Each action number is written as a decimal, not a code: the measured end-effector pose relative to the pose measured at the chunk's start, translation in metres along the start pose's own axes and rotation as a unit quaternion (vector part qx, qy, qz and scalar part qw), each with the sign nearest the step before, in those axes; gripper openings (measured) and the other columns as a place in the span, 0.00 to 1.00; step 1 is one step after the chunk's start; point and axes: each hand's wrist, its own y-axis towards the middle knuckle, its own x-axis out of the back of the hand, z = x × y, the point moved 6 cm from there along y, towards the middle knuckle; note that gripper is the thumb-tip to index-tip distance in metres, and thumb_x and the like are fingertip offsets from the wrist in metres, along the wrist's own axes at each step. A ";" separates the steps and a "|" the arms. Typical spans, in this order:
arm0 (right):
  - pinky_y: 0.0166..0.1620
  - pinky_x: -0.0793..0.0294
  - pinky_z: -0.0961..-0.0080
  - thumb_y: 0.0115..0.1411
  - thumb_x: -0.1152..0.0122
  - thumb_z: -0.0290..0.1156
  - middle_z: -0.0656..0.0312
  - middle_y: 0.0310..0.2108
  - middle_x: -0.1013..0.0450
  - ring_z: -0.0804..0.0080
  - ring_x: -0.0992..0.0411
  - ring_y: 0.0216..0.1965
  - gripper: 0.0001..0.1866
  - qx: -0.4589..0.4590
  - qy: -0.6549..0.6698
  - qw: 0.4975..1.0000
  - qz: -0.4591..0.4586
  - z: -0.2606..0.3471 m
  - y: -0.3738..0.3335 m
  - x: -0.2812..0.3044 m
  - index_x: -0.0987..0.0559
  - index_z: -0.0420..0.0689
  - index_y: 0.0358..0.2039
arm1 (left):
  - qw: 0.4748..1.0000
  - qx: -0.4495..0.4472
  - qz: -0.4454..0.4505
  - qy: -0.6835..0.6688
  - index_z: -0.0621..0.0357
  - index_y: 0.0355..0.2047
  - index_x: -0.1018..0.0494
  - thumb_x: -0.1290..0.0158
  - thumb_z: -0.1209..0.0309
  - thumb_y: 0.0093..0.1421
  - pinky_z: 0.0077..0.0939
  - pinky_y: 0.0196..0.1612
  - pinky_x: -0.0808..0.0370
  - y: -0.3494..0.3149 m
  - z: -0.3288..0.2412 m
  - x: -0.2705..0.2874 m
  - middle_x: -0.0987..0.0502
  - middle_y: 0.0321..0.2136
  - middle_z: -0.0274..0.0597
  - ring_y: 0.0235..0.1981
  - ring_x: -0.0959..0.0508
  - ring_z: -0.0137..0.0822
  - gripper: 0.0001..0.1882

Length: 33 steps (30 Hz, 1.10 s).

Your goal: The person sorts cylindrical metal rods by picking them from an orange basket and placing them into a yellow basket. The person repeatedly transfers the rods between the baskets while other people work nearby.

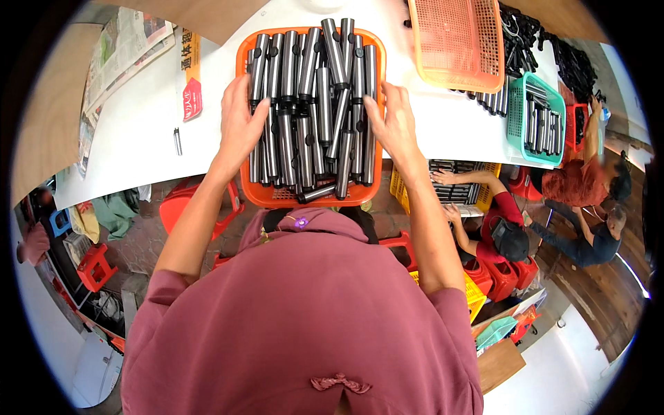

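An orange plastic basket (pixel 370 195) sits in front of me, its near side past the white table's edge. It is heaped with silver metal tubes (pixel 324 104) with black ends, which look like flashlight bodies. Most lie lengthwise; one is crosswise by the near rim. My left hand (pixel 242 119) grips the basket's left side, thumb over the rim beside the tubes. Opposite it, my right hand (pixel 395 121) holds the right side in the same way. The outer fingers are partly hidden behind the basket walls.
A lone tube (pixel 178 142) lies on the white table (pixel 138 138), left of the basket, near a printed strip (pixel 191 76) and newspapers (pixel 124 52). Far right are an orange basket (pixel 460 48) and a green basket (pixel 517 114) of tubes. Co-workers sit at right; a red stool (pixel 183 207) stands left.
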 end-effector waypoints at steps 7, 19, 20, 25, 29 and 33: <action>0.47 0.28 0.59 0.53 0.35 0.49 0.36 0.37 0.28 0.44 0.29 0.43 0.32 -0.041 -0.044 0.997 0.040 0.031 0.085 -0.044 0.28 0.26 0.37 | 0.987 0.135 0.084 0.005 0.74 0.54 0.36 0.45 0.51 0.55 0.42 0.54 0.32 0.069 0.024 -0.021 0.31 0.50 0.61 0.52 0.29 0.53 0.38; 0.45 0.24 0.60 0.51 0.31 0.44 0.36 0.41 0.29 0.43 0.26 0.42 0.32 -0.137 -0.045 0.977 0.156 0.048 0.080 -0.070 0.30 0.27 0.42 | 0.937 0.244 0.117 -0.222 0.71 0.46 0.33 0.37 0.64 0.53 0.30 0.40 0.23 0.067 0.019 -0.042 0.22 0.36 0.51 0.35 0.19 0.38 0.27; 0.45 0.24 0.60 0.51 0.31 0.44 0.37 0.42 0.30 0.43 0.26 0.42 0.32 -0.143 -0.040 0.975 0.164 0.048 0.080 -0.072 0.30 0.27 0.42 | 0.923 0.253 0.122 -0.262 0.71 0.45 0.32 0.37 0.64 0.53 0.29 0.39 0.22 0.069 0.016 -0.042 0.22 0.35 0.51 0.34 0.19 0.36 0.26; 0.45 0.24 0.59 0.50 0.30 0.37 0.38 0.43 0.30 0.45 0.26 0.42 0.28 -0.099 -0.040 0.984 0.146 0.063 0.076 -0.077 0.30 0.29 0.42 | 0.872 0.324 0.144 -0.337 0.70 0.42 0.31 0.37 0.67 0.55 0.26 0.34 0.20 0.065 0.024 -0.048 0.22 0.32 0.48 0.30 0.19 0.33 0.22; 0.45 0.24 0.59 0.49 0.30 0.37 0.40 0.39 0.27 0.46 0.25 0.41 0.26 -0.081 -0.053 0.987 0.127 0.064 0.076 -0.075 0.29 0.31 0.40 | 0.877 0.298 0.123 -0.355 0.69 0.40 0.31 0.38 0.69 0.54 0.26 0.33 0.21 0.059 0.026 -0.050 0.22 0.32 0.48 0.30 0.19 0.34 0.20; 0.45 0.24 0.59 0.50 0.30 0.37 0.41 0.39 0.26 0.47 0.25 0.41 0.25 -0.098 -0.056 0.984 0.139 0.062 0.077 -0.071 0.28 0.32 0.39 | 0.952 0.225 0.096 -0.184 0.71 0.44 0.35 0.35 0.59 0.50 0.29 0.38 0.22 0.062 0.032 -0.051 0.22 0.34 0.52 0.35 0.19 0.39 0.31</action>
